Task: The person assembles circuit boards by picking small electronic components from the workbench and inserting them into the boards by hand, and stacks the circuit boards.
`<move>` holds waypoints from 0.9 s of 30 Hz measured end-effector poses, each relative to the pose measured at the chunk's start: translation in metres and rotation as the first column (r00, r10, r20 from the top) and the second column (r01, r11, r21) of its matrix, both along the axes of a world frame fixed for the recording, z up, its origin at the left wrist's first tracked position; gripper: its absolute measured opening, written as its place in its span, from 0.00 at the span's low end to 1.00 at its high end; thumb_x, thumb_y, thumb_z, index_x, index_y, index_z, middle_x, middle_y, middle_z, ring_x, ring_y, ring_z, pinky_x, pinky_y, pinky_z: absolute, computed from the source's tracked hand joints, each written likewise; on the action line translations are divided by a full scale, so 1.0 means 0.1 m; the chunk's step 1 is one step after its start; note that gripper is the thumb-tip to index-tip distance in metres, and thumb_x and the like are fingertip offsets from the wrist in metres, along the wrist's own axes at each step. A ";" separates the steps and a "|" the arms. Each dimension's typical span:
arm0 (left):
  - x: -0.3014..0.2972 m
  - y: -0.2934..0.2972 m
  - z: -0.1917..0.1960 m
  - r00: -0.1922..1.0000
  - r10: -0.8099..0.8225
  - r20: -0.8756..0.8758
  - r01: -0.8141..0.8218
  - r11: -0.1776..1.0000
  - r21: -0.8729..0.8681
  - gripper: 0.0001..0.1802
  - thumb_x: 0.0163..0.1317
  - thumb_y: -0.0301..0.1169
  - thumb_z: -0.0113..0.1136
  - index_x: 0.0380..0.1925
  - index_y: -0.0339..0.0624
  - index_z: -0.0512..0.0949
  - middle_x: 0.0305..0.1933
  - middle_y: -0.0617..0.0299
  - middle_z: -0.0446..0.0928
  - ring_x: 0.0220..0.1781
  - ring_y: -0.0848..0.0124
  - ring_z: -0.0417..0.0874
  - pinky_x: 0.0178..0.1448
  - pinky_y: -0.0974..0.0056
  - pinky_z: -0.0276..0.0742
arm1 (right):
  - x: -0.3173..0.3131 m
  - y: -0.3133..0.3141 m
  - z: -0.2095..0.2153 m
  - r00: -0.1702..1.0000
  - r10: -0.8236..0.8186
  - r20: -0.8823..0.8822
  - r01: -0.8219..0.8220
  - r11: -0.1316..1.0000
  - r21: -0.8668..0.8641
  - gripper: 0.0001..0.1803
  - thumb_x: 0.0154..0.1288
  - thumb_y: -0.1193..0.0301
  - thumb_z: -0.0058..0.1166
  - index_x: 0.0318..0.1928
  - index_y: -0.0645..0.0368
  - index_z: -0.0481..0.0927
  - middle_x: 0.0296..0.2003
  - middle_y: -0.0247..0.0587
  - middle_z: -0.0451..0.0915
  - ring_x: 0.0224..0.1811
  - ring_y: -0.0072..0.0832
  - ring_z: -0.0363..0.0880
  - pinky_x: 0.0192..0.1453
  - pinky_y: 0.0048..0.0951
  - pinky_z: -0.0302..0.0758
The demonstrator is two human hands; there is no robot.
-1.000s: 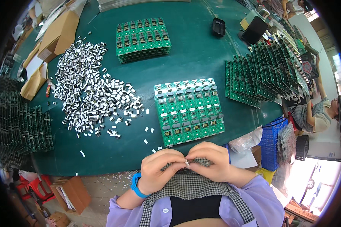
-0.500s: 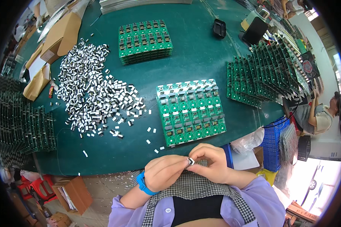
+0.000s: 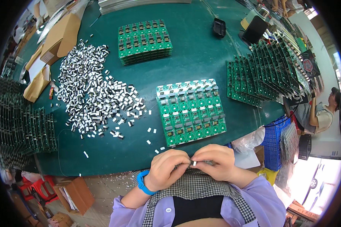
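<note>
In front of my apron, both hands meet at the fingertips over a small black-and-white block-shaped part (image 3: 194, 163). My left hand (image 3: 166, 168), with a blue band on its wrist, is closed and pinches the part's left side. Thumb and forefinger of my right hand (image 3: 216, 162) are closed on its other side. Fingertips cover most of the part; a white face shows. Just beyond the hands lies a stack of green circuit board panels (image 3: 191, 111) carrying rows of small components. Left of that spreads a large heap of similar black-and-white parts (image 3: 91, 90).
Another stack of green panels (image 3: 144, 41) sits farther back. Upright panels stand at the right (image 3: 265, 72) and left (image 3: 24, 125). Loose white strips (image 3: 148, 142) dot the green table (image 3: 113, 159). A cardboard box (image 3: 62, 36), black tray (image 3: 219, 28) and blue crate (image 3: 272, 142) surround it. Another person (image 3: 322, 113) is at right.
My hands have rotated slightly around the small part, and my right hand has shifted a little to the right. A white face of the part now points up between the fingertips.
</note>
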State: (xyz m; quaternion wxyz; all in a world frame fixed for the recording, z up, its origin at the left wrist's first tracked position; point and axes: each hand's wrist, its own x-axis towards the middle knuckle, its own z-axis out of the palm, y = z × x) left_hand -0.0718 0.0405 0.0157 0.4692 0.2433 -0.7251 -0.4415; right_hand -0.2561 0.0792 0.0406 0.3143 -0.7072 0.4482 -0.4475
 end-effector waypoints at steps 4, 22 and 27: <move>0.01 0.00 -0.04 0.999 -0.023 -0.027 0.022 0.999 -0.028 0.10 0.48 0.18 0.65 0.32 0.36 0.77 0.30 0.55 0.78 0.30 0.60 0.81 0.32 0.63 0.77 | 0.01 0.03 -0.07 0.992 0.004 0.128 -0.015 0.997 0.082 0.13 0.46 0.79 0.68 0.35 0.61 0.82 0.33 0.42 0.83 0.33 0.31 0.83 0.35 0.26 0.79; 0.00 -0.01 0.06 0.999 -0.029 0.019 0.028 0.999 0.037 0.12 0.49 0.19 0.66 0.36 0.33 0.79 0.35 0.54 0.80 0.35 0.59 0.83 0.38 0.62 0.79 | -0.07 0.01 0.09 0.993 0.021 -0.112 -0.024 0.999 -0.029 0.12 0.46 0.79 0.68 0.34 0.61 0.83 0.31 0.42 0.82 0.28 0.32 0.82 0.30 0.26 0.79; 0.02 -0.01 0.00 0.996 0.066 0.066 -0.054 0.985 -0.164 0.15 0.43 0.17 0.68 0.35 0.36 0.81 0.33 0.54 0.82 0.31 0.62 0.85 0.32 0.66 0.80 | -0.03 0.00 -0.01 0.997 -0.023 -0.078 0.013 0.992 -0.126 0.13 0.46 0.81 0.66 0.36 0.64 0.82 0.34 0.43 0.82 0.30 0.31 0.83 0.32 0.26 0.80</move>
